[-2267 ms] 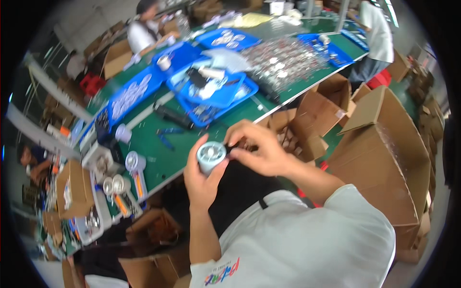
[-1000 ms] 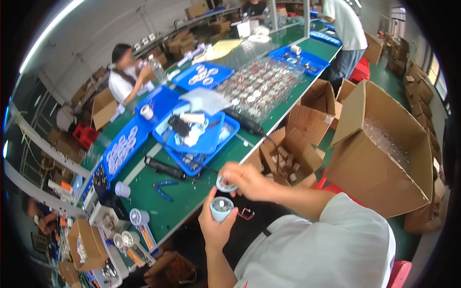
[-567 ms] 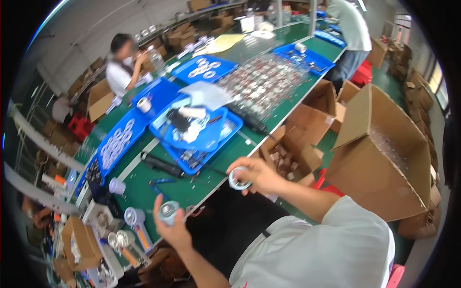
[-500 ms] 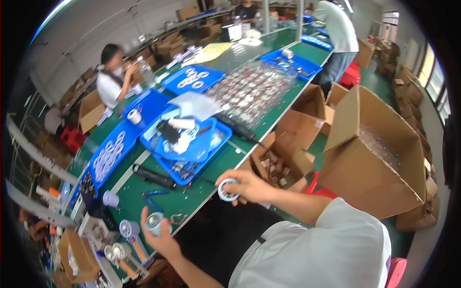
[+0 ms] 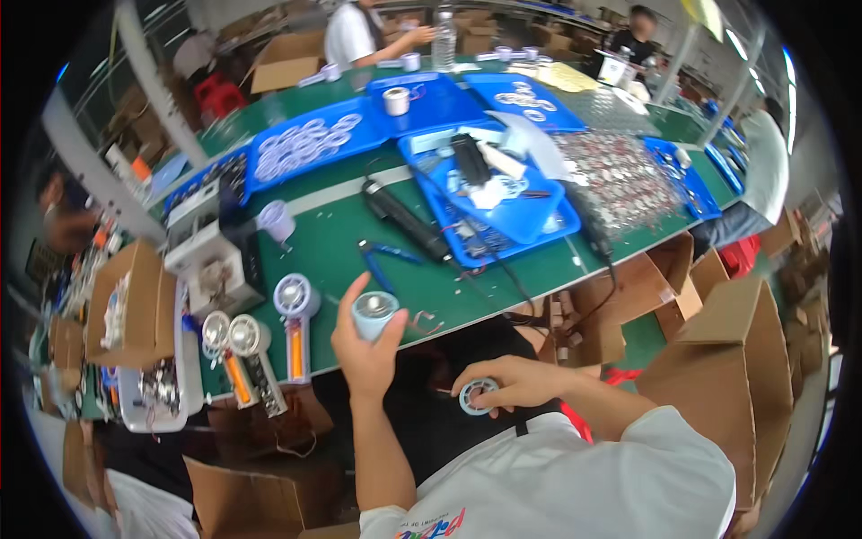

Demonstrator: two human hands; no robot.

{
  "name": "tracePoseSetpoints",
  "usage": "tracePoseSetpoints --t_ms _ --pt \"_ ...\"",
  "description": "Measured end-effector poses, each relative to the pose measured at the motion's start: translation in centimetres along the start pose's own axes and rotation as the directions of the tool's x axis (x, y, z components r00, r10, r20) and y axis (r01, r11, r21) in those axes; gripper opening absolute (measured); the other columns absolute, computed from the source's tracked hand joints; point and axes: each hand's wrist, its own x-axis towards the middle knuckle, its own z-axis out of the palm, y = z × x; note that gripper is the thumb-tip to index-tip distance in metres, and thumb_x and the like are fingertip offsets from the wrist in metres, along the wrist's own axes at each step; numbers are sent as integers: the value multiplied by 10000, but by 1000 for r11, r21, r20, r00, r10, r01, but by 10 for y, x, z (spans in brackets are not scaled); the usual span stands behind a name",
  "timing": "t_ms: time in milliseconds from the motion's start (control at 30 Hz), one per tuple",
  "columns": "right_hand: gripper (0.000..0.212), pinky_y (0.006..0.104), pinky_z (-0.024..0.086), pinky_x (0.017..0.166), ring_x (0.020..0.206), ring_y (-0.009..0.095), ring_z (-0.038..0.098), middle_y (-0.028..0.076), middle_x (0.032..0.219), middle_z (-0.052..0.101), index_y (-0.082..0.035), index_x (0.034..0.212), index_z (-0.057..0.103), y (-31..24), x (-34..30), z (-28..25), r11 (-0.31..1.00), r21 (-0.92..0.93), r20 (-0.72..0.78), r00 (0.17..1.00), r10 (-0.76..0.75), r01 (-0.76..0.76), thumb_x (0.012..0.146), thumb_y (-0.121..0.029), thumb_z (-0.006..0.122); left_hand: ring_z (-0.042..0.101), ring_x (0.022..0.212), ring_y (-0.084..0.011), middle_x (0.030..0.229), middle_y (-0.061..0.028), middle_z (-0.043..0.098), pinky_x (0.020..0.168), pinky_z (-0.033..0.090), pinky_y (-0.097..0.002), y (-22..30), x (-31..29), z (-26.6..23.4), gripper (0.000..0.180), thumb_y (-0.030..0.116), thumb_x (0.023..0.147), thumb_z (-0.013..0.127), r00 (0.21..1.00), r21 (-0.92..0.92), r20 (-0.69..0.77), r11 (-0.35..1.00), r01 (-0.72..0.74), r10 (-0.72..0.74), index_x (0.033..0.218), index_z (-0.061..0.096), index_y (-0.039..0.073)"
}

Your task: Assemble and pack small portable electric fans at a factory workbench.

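My left hand (image 5: pixel 364 364) is closed around a light-blue round fan housing (image 5: pixel 375 314) with a shiny metal centre facing up, near the table's front edge. Lower and to the right, over my lap, my right hand (image 5: pixel 525 382) grips a light-blue ring-shaped fan grille (image 5: pixel 465 397) by its rim. Blue-handled pliers (image 5: pixel 388 259) lie on the green table just beyond my left hand. Part-built handheld fans (image 5: pixel 294 314) with orange cells in their handles rest at the table edge to the left.
Further back lie a black power screwdriver (image 5: pixel 404 218), a blue tray (image 5: pixel 561 225) piled with parts, and a blue tray of white rings (image 5: pixel 269 162). A lilac cup-shaped part (image 5: pixel 276 221) stands left. Cardboard boxes (image 5: pixel 709 377) fill the right side. Other people work across the table.
The view has swung to the left, so the table now lies more squarely ahead. My right hand has drawn back from the table edge to over my lap; both hands keep their parts.
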Motion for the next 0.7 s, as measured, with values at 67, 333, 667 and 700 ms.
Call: tracePoseSetpoints --t_ms 67,333,667,700 --pt "404 264 542 640 806 127 681 58 1026 663 -97 1398 592 -14 9 -4 1000 -25 13 1000 -13 14 1004 -180 615 636 884 -118 986 -51 688 823 527 -283 -3 -1 -6 608 87 839 828 1000 18 -22 1000 2 -1 1391 590 2" --pt "560 278 565 667 824 158 697 131 1107 656 -72 1430 551 0 72 11 999 -44 110 994 -1 6 885 55 559 615 873 -97 961 -40 692 803 530 -273 -12 3 -13 566 102 855 839 994 34 -58 995 -91 93 1365 608 18" --pt "284 308 524 672 810 150 663 54 969 669 -72 1201 623 135 251 31 979 -179 40 993 110 -101 931 -133 683 722 962 -404 1035 -242 739 866 566 -479 -33 7 14 667 427 746 866 892 294 -330 932 -214 309 1199 665 -19" --pt "290 308 533 693 835 152 668 58 990 674 -73 1215 623 146 269 26 963 -233 62 986 157 -138 940 -144 682 722 962 -404 1035 -242 739 866 566 -479 -34 7 15 667 427 746 866 893 288 -341 937 -197 292 1199 665 -19"
